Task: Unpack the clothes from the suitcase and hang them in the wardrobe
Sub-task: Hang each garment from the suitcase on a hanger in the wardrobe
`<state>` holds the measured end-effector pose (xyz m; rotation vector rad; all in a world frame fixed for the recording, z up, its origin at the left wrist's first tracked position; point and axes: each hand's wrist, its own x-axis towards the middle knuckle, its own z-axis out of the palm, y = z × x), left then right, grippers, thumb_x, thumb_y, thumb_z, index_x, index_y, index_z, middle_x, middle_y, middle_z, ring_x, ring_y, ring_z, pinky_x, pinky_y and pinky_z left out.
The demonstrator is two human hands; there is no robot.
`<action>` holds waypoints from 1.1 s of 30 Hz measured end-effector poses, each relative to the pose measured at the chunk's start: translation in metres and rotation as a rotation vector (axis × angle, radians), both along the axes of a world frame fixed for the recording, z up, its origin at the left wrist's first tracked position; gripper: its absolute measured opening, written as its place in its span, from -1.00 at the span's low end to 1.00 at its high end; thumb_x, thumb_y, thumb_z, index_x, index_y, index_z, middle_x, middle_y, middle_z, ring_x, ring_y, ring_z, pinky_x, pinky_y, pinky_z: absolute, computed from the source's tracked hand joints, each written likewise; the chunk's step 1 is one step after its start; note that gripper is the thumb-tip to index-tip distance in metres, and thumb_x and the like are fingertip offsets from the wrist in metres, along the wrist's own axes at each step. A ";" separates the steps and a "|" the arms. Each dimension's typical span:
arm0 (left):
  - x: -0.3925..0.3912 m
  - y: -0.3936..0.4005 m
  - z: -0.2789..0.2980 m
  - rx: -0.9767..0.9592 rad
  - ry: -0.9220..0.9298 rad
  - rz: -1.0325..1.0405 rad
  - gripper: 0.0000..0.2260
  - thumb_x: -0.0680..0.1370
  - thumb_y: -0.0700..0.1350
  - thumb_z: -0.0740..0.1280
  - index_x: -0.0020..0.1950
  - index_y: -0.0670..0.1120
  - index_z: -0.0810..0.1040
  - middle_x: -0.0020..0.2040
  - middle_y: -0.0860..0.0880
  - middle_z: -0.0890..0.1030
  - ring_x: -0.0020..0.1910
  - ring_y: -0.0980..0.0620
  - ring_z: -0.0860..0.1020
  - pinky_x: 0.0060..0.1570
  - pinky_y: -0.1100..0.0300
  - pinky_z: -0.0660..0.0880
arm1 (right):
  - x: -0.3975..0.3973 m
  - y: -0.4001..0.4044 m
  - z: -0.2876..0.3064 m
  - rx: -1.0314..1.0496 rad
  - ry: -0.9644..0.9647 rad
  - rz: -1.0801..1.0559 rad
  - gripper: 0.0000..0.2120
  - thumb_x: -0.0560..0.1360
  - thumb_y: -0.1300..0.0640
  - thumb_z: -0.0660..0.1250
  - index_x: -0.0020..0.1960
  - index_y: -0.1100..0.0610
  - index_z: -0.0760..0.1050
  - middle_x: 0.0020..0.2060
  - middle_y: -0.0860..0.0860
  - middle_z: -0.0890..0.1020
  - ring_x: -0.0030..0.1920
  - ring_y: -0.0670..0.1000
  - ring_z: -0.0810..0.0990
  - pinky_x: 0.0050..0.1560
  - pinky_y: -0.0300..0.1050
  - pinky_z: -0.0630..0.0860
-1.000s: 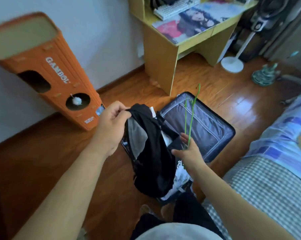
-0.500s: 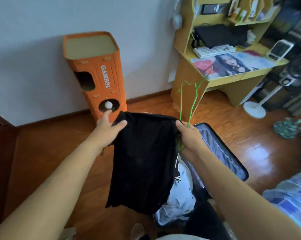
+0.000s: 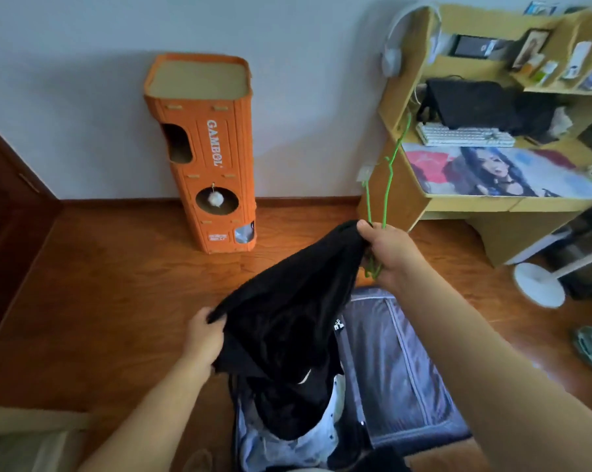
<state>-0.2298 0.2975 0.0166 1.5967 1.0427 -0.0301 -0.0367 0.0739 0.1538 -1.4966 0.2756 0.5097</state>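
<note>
Unpacking barely begun: one garment lifted, none hung, no wardrobe in view.

Dark grey soft-lined suitcase (image 3: 396,369) lies open on the floor at 6 o'clock, pale and dark clothes heaped in its left half. Above it hangs the limp black cloth garment (image 3: 287,321), stretched from 8 to 1 o'clock. Right hand (image 3: 388,250) pinches its upper corner together with a thin green wire hanger (image 3: 388,178); left hand (image 3: 202,338) pinches the lower edge.

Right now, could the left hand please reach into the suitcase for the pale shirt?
Probably not yet: the left hand grips the black garment, which hangs over the pale shirt in the suitcase. It would have to let go first.
</note>
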 end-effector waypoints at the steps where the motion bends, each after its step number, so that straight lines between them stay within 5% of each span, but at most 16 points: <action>1: 0.005 -0.011 0.000 -0.015 -0.016 0.109 -0.91 0.68 -0.14 0.28 0.01 -0.04 0.55 0.01 -0.08 0.62 0.06 -0.19 0.60 0.06 -0.08 0.51 | 0.017 -0.022 -0.017 -0.127 -0.047 0.054 -0.87 0.61 0.16 0.33 -0.12 0.11 0.48 -0.30 0.02 0.51 -0.42 -0.06 0.46 -0.43 -0.20 0.40; 4: 0.012 -0.063 0.008 -0.109 -0.083 0.379 -0.88 0.69 -0.16 0.27 0.18 -0.05 0.57 0.09 -0.09 0.64 0.09 -0.19 0.63 0.19 -0.21 0.56 | 0.051 -0.080 -0.073 -0.418 -0.125 0.252 -0.73 0.56 0.17 0.38 -0.30 0.09 0.45 -0.37 0.01 0.47 -0.35 0.00 0.40 -0.25 -0.11 0.35; 6: 0.012 -0.106 0.024 -0.210 -0.103 0.476 -0.81 0.69 -0.16 0.28 0.29 -0.05 0.56 0.14 -0.09 0.66 0.08 -0.15 0.65 0.19 -0.19 0.58 | 0.055 -0.111 -0.105 -0.434 -0.047 0.349 -0.79 0.52 0.13 0.43 -0.26 0.14 0.52 -0.31 0.04 0.56 -0.28 0.03 0.48 -0.16 -0.05 0.40; 8: 0.006 -0.137 0.036 -0.288 -0.110 0.538 -0.77 0.70 -0.16 0.27 0.35 -0.02 0.54 0.15 -0.05 0.66 0.07 -0.13 0.66 0.17 -0.18 0.59 | 0.051 -0.127 -0.124 -0.386 0.062 0.393 -0.87 0.49 0.11 0.44 -0.14 0.17 0.58 -0.21 0.09 0.63 -0.27 0.02 0.53 -0.20 -0.08 0.45; 11: -0.002 -0.154 0.046 -0.349 -0.127 0.602 -0.75 0.72 -0.16 0.22 0.38 0.02 0.48 0.16 -0.04 0.63 0.04 -0.09 0.65 0.16 -0.18 0.58 | 0.044 -0.127 -0.129 -0.332 0.107 0.397 -0.85 0.58 0.20 0.36 -0.17 0.12 0.51 -0.33 0.01 0.52 -0.40 -0.08 0.41 -0.41 -0.24 0.37; 15: -0.003 -0.141 0.038 -0.379 -0.134 0.626 -0.68 0.72 -0.17 0.22 0.46 0.03 0.43 0.21 -0.07 0.63 0.07 -0.13 0.65 0.19 -0.20 0.57 | 0.038 -0.115 -0.140 -0.327 0.103 0.378 -0.93 0.57 0.15 0.38 -0.06 0.06 0.50 -0.28 0.03 0.51 -0.39 -0.06 0.43 -0.38 -0.18 0.41; 19: 0.007 -0.089 0.033 -0.398 -0.142 0.544 -0.71 0.71 -0.15 0.23 0.43 0.04 0.47 0.28 -0.09 0.62 0.14 -0.16 0.65 0.20 -0.23 0.57 | 0.025 -0.085 -0.143 -0.307 0.101 0.295 -0.79 0.58 0.14 0.37 0.19 0.17 0.53 -0.21 0.05 0.55 -0.35 -0.04 0.49 -0.44 -0.23 0.45; 25: 0.002 0.011 0.053 -0.463 -0.177 0.319 -0.79 0.73 -0.07 0.19 0.31 0.07 0.54 0.19 -0.03 0.67 0.15 -0.12 0.65 0.16 -0.24 0.57 | 0.004 -0.003 -0.126 -0.322 0.081 0.063 -0.94 0.59 0.16 0.35 -0.01 0.10 0.46 -0.20 0.06 0.53 -0.34 -0.03 0.49 -0.38 -0.17 0.46; 33: 0.042 0.083 0.085 -0.513 -0.325 0.208 -0.74 0.73 -0.06 0.15 0.35 0.09 0.54 0.21 0.00 0.69 0.17 -0.06 0.67 0.09 -0.11 0.60 | 0.018 0.036 -0.093 -0.342 -0.027 0.053 -0.91 0.59 0.19 0.35 0.08 0.19 0.51 -0.28 0.07 0.53 -0.41 -0.04 0.49 -0.42 -0.19 0.45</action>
